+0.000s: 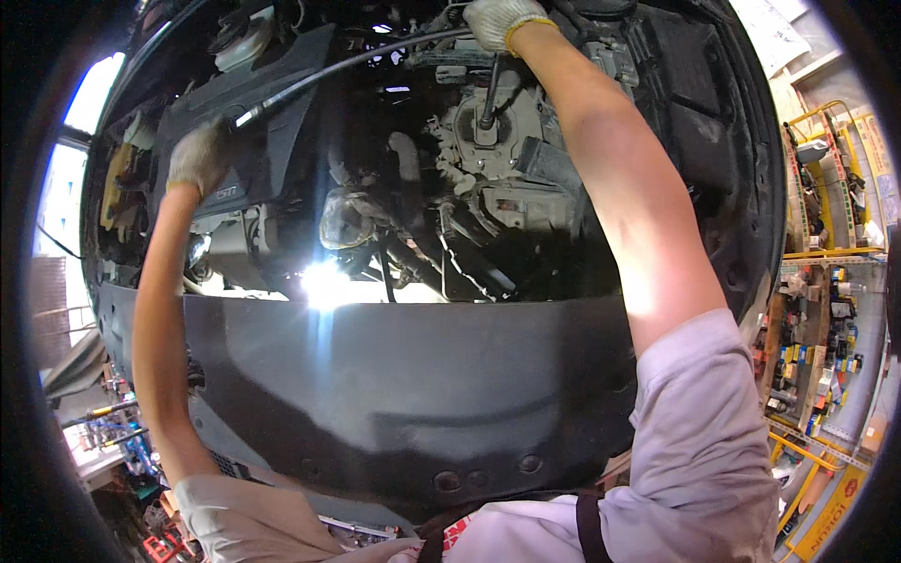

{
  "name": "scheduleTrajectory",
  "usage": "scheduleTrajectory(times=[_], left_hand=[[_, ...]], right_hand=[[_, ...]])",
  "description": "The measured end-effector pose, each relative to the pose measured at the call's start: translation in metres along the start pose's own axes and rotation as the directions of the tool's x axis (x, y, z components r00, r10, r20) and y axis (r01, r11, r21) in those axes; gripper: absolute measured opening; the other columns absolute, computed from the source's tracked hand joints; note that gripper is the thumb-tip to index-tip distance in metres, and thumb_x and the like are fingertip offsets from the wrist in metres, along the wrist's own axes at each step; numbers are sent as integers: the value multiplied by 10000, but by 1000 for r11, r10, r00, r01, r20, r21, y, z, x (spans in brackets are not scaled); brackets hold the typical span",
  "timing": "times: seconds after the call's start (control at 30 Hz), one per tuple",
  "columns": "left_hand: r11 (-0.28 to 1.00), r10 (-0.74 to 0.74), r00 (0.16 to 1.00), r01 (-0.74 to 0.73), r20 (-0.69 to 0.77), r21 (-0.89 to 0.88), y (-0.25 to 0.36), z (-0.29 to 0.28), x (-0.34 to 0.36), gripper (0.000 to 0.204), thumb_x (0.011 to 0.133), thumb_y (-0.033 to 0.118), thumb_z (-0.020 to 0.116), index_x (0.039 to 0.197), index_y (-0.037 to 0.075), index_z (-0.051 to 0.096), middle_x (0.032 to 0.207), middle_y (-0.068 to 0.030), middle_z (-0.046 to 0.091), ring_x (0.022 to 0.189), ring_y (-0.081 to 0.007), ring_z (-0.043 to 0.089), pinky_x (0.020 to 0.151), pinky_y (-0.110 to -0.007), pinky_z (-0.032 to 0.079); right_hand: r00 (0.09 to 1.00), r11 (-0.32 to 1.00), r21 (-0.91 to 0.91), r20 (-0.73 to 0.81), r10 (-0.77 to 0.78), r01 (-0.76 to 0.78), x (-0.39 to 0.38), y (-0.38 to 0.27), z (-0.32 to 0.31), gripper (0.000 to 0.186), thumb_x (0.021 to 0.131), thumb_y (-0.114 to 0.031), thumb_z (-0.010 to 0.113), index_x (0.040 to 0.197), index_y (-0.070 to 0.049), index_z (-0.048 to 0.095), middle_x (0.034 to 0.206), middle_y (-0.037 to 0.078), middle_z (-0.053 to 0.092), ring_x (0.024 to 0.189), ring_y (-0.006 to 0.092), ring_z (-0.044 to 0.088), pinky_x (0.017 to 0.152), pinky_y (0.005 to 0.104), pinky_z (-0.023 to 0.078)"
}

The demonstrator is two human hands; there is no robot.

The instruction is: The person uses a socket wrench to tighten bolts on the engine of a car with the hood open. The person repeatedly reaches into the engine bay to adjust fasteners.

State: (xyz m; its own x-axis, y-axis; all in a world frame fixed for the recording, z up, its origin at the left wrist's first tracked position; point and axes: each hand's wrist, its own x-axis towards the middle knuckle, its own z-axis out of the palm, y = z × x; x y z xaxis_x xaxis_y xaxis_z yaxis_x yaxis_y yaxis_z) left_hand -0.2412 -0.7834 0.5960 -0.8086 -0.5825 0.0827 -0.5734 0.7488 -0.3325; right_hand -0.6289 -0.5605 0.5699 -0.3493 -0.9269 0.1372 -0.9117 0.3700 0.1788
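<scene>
A long metal bar-handled wrench (pixel 347 64) stretches across the upper part of the view between my two gloved hands. My left hand (pixel 200 159) is closed round its left end, beside a dark plastic cover (pixel 253 103). My right hand (pixel 507 23) grips the other end at the top edge, where the glove hides the tool's head. Below that hand a dark extension rod (pixel 492 89) runs down to a pale metal housing (pixel 465 127). Its lower tip meets the housing's middle; the exact fit is too small to tell.
Hoses and pipes (pixel 404 155) crowd the middle of the vehicle's bay. A broad dark panel (pixel 422 375) spans the space between my arms and the bay. Bright glare shines through a gap at its upper edge. Yellow-framed shelves (pixel 835 253) with parts stand at right; tools (pixel 131 441) lie at lower left.
</scene>
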Motion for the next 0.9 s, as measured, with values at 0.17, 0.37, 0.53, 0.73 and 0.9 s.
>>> scheduleTrajectory(times=[0.17, 0.37, 0.53, 0.73, 0.9], left_hand=[[995, -30, 958, 55, 287, -78, 65, -56, -80, 484, 910, 516, 627, 993, 44, 691, 891, -207, 700, 865, -402, 680, 747, -489, 519], [989, 84, 929, -32, 361, -147, 117, -103, -128, 580, 862, 625, 627, 886, 54, 728, 706, -174, 672, 700, -331, 691, 680, -445, 528], [894, 183, 922, -12, 342, -447, 133, -118, -139, 536, 887, 551, 637, 720, 41, 656, 598, -104, 603, 562, -267, 628, 604, -418, 521], [653, 327, 935, -121, 134, -747, 138, -97, -159, 476, 789, 432, 762, 799, -18, 606, 704, -174, 553, 682, -341, 584, 653, -433, 477], [479, 461, 887, -225, 25, -848, 144, -99, -164, 530, 755, 471, 794, 900, 0, 599, 752, -178, 576, 719, -361, 608, 684, -428, 503]], right_hand=[[992, 996, -12, -85, -95, 94, 2, 5, 16, 265, 870, -175, 532, 957, -65, 756, 1036, 174, 731, 957, 343, 716, 820, 460, 579], [981, 985, -91, -119, -154, 144, -7, 13, 12, 235, 878, -159, 508, 933, -101, 729, 976, 151, 728, 954, 348, 700, 828, 464, 564], [959, 970, -114, -164, -232, 215, -12, 29, 20, 214, 867, -145, 521, 961, -116, 711, 1000, 135, 704, 981, 348, 675, 845, 457, 554], [955, 979, -106, -225, -194, 174, -21, 29, 27, 226, 866, -116, 515, 1005, -101, 693, 1058, 150, 655, 1015, 356, 628, 890, 451, 526], [909, 996, 0, -408, -83, 91, -18, 44, 54, 263, 874, -103, 500, 1068, -98, 678, 1120, 185, 608, 1092, 375, 579, 972, 456, 478]])
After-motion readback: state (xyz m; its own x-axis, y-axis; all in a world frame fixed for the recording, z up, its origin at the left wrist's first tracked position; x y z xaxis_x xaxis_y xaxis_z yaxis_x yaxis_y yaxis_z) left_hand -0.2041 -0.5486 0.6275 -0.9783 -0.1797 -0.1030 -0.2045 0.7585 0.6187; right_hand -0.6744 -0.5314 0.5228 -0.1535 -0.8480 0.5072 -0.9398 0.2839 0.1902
